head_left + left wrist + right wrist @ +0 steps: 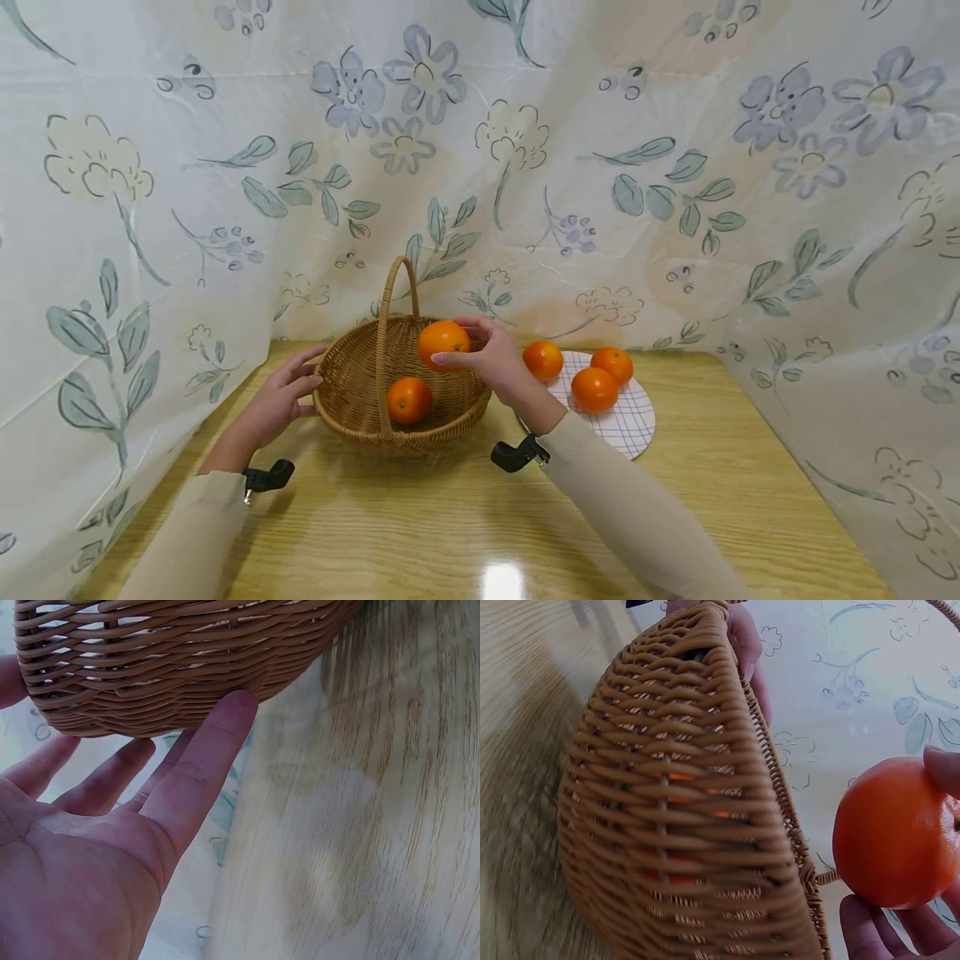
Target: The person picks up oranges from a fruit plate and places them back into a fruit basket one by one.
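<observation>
My right hand [498, 360] grips a glossy orange [439, 343] between thumb and fingers, over the right part of a brown wicker basket [352, 367]. In the right wrist view this held orange [889, 832] is above the basket's rim, apart from the weave. Another orange [409, 402] lies inside the basket, in front, near the foot of the arched handle [384, 333]. At the basket's left end is my left hand [276, 402], its fingers extended against the outside. The left wrist view shows its fingertips touching the woven wall [187, 667].
To the right of the basket lies a round white plate [633, 421] with a blue grid pattern, with three oranges [595, 391] on it. Flowered cloth [480, 167] hangs behind and at both sides of the wooden table [390, 533].
</observation>
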The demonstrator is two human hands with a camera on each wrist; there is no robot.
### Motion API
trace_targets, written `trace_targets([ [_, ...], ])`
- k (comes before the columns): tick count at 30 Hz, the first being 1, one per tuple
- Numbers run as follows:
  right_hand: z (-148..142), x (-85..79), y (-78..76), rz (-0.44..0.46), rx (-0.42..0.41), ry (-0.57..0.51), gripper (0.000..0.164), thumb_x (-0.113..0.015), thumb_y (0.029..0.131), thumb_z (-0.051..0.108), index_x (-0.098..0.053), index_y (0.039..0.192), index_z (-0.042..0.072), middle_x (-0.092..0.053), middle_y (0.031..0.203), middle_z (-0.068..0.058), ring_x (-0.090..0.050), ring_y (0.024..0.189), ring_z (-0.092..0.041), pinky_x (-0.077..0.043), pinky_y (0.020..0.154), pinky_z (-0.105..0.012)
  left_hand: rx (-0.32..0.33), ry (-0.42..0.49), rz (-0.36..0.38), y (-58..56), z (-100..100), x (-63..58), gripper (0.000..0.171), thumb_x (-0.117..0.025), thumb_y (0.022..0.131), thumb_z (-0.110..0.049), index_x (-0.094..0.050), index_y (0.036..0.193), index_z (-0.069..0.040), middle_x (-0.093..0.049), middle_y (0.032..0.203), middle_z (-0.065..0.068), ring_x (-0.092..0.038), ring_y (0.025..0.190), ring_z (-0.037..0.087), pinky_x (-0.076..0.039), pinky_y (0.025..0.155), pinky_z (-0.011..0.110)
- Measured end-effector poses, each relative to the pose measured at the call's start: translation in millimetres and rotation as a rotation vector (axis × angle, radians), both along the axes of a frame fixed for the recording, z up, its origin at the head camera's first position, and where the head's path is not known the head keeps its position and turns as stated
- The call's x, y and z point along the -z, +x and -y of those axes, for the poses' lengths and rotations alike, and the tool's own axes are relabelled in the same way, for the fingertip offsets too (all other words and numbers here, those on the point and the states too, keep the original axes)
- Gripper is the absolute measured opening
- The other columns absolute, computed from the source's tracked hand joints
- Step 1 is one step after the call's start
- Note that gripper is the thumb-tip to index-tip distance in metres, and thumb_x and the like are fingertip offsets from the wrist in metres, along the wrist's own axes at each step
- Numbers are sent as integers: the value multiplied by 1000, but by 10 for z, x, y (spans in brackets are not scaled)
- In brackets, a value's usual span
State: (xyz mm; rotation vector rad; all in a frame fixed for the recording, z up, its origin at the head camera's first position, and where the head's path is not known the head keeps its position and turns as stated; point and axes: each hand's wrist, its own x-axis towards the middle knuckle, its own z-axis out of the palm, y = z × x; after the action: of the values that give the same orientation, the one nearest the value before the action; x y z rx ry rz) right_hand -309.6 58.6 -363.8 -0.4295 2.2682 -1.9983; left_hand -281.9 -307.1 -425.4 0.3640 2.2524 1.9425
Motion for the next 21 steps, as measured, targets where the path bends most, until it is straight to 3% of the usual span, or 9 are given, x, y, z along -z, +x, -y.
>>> trace_targets([
  [21, 381, -111, -162, 23, -46, -20, 62, -91, 78, 20, -62, 132, 13, -67, 127, -7, -64, 112, -23, -56, 95, -34, 12, 14, -16, -22, -3, 22, 60, -43, 111, -19, -16, 164, -11, -24, 158, 33, -58, 120, 14, -61, 86, 37],
])
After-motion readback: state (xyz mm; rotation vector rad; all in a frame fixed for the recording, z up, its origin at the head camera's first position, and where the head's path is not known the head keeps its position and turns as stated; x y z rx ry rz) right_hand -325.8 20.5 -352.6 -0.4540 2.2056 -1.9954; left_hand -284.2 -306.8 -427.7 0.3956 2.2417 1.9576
